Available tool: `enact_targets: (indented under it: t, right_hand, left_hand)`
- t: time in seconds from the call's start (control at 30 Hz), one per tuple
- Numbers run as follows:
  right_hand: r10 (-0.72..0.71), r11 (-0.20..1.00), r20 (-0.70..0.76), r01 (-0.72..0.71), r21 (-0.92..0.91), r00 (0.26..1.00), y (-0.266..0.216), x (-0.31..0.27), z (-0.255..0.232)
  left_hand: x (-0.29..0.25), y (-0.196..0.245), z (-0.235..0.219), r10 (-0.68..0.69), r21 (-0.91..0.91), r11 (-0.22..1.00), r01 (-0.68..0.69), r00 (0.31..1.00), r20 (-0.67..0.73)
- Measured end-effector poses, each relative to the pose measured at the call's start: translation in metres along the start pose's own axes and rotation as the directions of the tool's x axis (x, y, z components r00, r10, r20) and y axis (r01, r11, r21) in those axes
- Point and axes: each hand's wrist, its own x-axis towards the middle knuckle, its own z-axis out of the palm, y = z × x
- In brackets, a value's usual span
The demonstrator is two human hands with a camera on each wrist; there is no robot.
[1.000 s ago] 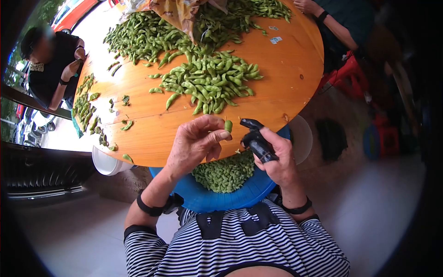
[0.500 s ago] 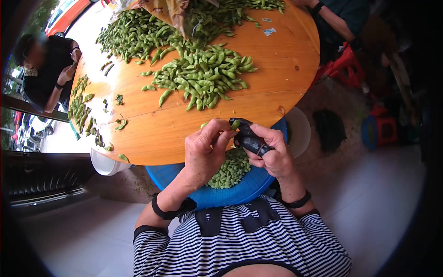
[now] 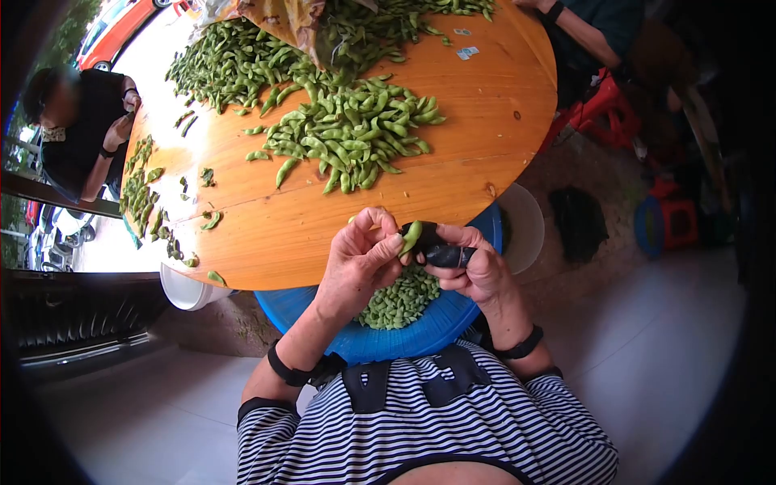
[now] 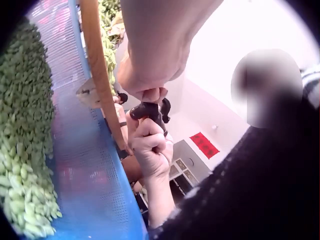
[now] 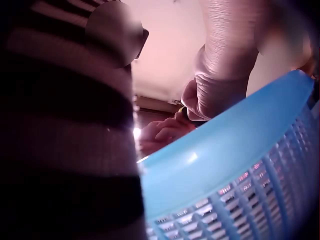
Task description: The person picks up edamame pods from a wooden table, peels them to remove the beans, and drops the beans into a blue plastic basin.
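Note:
A green edamame pod is held between both hands above the near edge of the round wooden table. My left hand pinches it between thumb and fingertips. Black wrapping covers the thumb and index finger of my right hand, which grip the pod from the other side; the fingertips are partly hidden behind it. Below the hands, shelled green beans lie in a blue mesh basket on the lap. In the left wrist view, the right hand's other fingers are curled in.
Beyond the hands lies a heap of pods, with a larger pile and a plastic bag behind. Loose pods line the left edge. White buckets flank the table. Another person sits at left; a red stool stands at right.
My hands have come together from apart, the left moving right with the pod. The right thumb and index finger have closed in on it. Since half a second ago the pod shows more fully between them.

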Motion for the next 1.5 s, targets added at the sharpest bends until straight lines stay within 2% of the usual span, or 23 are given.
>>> enact_targets:
  t: [0.07, 0.1, 0.13, 0.2, 0.23, 0.33, 0.4, 0.5, 0.57, 0.67, 0.73, 0.77, 0.9, 0.93, 1.0, 1.07, 1.13, 1.17, 1.2, 1.27, 1.33, 1.4, 1.5]
  right_hand:
    - [-0.015, 0.98, 0.069, 0.029, -0.195, 0.997, -0.005, -0.001, 0.004]
    - [-0.026, 0.952, -0.002, 0.024, -0.306, 1.0, -0.005, -0.002, 0.008]
    - [-0.025, 0.874, -0.033, 0.006, -0.487, 0.999, -0.01, -0.005, 0.015]
    - [-0.229, 0.524, -0.005, 0.119, -0.843, 0.973, -0.008, -0.004, 0.036]
    - [-0.236, 0.5, 0.011, 0.131, -0.856, 0.972, -0.009, -0.006, 0.034]
    - [-0.296, 0.39, 0.067, 0.185, -0.902, 0.953, -0.01, -0.007, 0.032]
    - [-0.368, 0.293, 0.103, 0.221, -0.93, 0.924, -0.002, -0.005, 0.027]
    - [-0.497, 0.077, 0.159, 0.226, -0.971, 0.853, 0.006, -0.004, 0.038]
    - [-0.586, -0.083, 0.227, 0.22, -0.972, 0.778, 0.017, -0.001, 0.047]
    - [-0.569, -0.219, 0.266, 0.169, -0.961, 0.778, 0.026, -0.001, 0.055]
    - [-0.55, -0.235, 0.274, 0.168, -0.957, 0.789, 0.029, -0.004, 0.054]
    - [-0.53, -0.25, 0.279, 0.167, -0.954, 0.801, 0.03, -0.004, 0.054]
    - [-0.559, -0.292, 0.321, 0.181, -0.939, 0.765, 0.029, -0.004, 0.047]
    - [-0.573, -0.245, 0.309, 0.201, -0.948, 0.759, 0.024, -0.004, 0.048]
    - [-0.561, -0.127, 0.198, 0.153, -0.98, 0.804, 0.012, -0.01, 0.048]
    - [-0.543, 0.094, 0.096, 0.174, -0.98, 0.834, 0.0, -0.017, 0.03]
    - [-0.548, 0.255, -0.103, 0.048, -0.966, 0.83, -0.019, -0.036, 0.012]
    - [-0.574, 0.274, -0.173, -0.011, -0.962, 0.801, -0.032, -0.046, 0.008]
    - [-0.597, 0.292, -0.238, -0.07, -0.954, 0.766, -0.044, -0.055, 0.003]
    - [-0.7, -0.207, -0.04, -0.257, -0.944, 0.713, -0.065, -0.071, -0.017]
    - [-0.764, -0.381, -0.031, -0.49, -0.784, 0.644, -0.07, -0.079, -0.022]
    - [-0.774, -0.393, 0.001, -0.48, -0.784, 0.633, -0.07, -0.08, -0.021]
    - [-0.699, -0.224, 0.005, -0.213, -0.951, 0.715, -0.055, -0.065, 0.0]
  left_hand:
    - [0.003, -0.004, 0.0, -0.045, -0.049, 0.998, 0.044, 0.999, -0.012]
    - [0.002, -0.004, 0.003, -0.009, 0.096, 0.995, 0.015, 0.998, -0.063]
    - [0.005, -0.014, 0.008, 0.22, 0.243, 0.948, -0.208, 0.975, -0.026]
    - [0.002, -0.011, 0.008, 0.347, 0.739, 0.63, -0.239, 0.938, 0.008]
    - [-0.001, 0.0, 0.016, 0.367, 0.853, 0.476, -0.215, 0.93, 0.029]
    - [-0.001, -0.002, 0.014, 0.416, 0.848, 0.434, -0.304, 0.903, 0.111]
    - [-0.004, 0.003, 0.014, 0.336, 0.823, 0.505, -0.261, 0.937, 0.091]
    - [-0.004, -0.004, 0.011, 0.158, 0.547, 0.83, -0.112, 0.987, -0.038]
    - [-0.001, -0.011, 0.016, 0.13, 0.413, 0.908, -0.065, 0.983, -0.131]
    - [0.0, -0.014, 0.025, 0.04, 0.139, 0.99, -0.004, 0.966, -0.256]
    - [-0.001, -0.02, 0.022, 0.049, 0.013, 0.999, -0.048, 0.973, -0.225]
    - [0.003, -0.032, 0.019, 0.284, 0.271, 0.934, -0.233, 0.944, -0.167]
    - [0.005, -0.043, 0.021, 0.284, 0.277, 0.93, -0.243, 0.952, -0.118]
    - [0.004, -0.043, 0.02, 0.213, 0.259, 0.95, -0.176, 0.969, -0.125]
    - [-0.004, -0.033, 0.013, -0.081, -0.316, 0.945, 0.085, 0.996, 0.026]
    - [-0.015, -0.028, 0.012, -0.118, 0.115, 0.987, 0.111, 0.992, 0.052]
    - [-0.027, -0.02, 0.008, -0.093, 0.58, 0.814, -0.036, 0.977, 0.191]
    - [-0.029, -0.01, 0.005, -0.024, 0.759, 0.589, -0.277, 0.933, 0.359]
    - [-0.031, -0.004, 0.002, -0.024, 0.759, 0.595, -0.265, 0.938, 0.346]
    - [-0.034, 0.006, -0.005, 0.172, 0.863, 0.388, -0.325, 0.945, 0.278]
    - [-0.022, 0.016, -0.015, 0.432, 0.958, 0.161, -0.237, 0.89, 0.148]
    - [-0.009, 0.02, -0.025, 0.542, 0.978, -0.078, -0.194, 0.815, 0.205]
    - [0.001, 0.015, -0.036, 0.497, 0.977, -0.128, -0.17, 0.842, 0.211]
